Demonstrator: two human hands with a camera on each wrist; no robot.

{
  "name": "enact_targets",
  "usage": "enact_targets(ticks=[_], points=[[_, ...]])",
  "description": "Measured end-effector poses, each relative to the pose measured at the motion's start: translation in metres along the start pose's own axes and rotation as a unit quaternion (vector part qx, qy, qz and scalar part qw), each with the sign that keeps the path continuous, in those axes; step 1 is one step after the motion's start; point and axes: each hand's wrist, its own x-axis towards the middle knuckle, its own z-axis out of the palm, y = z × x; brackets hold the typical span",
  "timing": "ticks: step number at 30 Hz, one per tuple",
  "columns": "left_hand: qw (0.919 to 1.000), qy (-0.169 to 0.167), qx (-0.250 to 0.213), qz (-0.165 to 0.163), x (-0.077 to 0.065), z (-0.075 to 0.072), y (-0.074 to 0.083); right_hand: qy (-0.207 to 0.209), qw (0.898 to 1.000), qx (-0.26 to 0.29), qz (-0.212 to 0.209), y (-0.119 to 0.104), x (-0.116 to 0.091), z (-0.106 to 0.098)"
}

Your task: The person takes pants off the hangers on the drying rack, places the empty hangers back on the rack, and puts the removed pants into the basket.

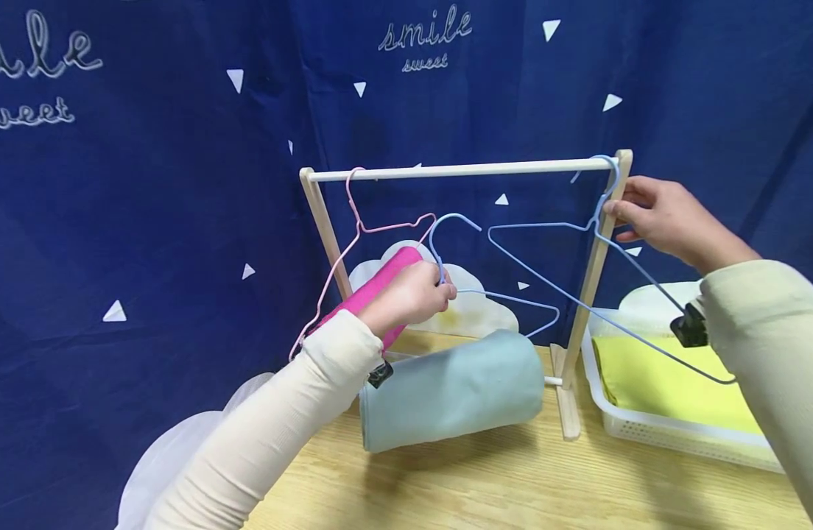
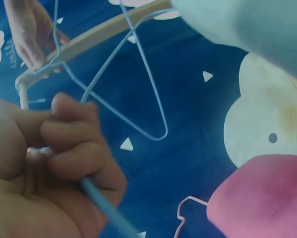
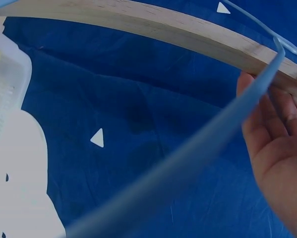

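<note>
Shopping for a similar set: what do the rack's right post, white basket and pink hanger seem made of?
Right post: matt wood, grain visible. White basket: likely smooth plastic, its wall perforated. Pink hanger: perhaps coated wire or plastic; thin, evenly coloured.

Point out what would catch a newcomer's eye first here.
Probably the vivid pink cloth, partly hidden behind the left hand, which grips a blue hanger. Below in the head view lies a thick pale-blue roll. Next, the wooden rack: a pink hanger hangs near its left end, a second blue hanger near its right.
</note>
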Motion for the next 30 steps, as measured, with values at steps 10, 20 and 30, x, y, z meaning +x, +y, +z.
enact_targets(ticks=[10, 20, 30], points=[[0.9926, 0.071, -0.083, 0.053, -0.001, 0.017, -0.006, 0.001, 1.0, 0.006, 0.005, 0.001, -0.001, 0.0], [0.9891, 0.051, -0.086, 0.108, -0.002, 0.033, -0.012, 0.0, 1.0, 0.004, -0.001, -0.002, -0.001, 0.0], [0.9861, 0.028, -0.108, 0.123, -0.001, 0.041, -0.011, 0.001, 1.0, 0.004, 0.0, -0.003, -0.002, 0.0]])
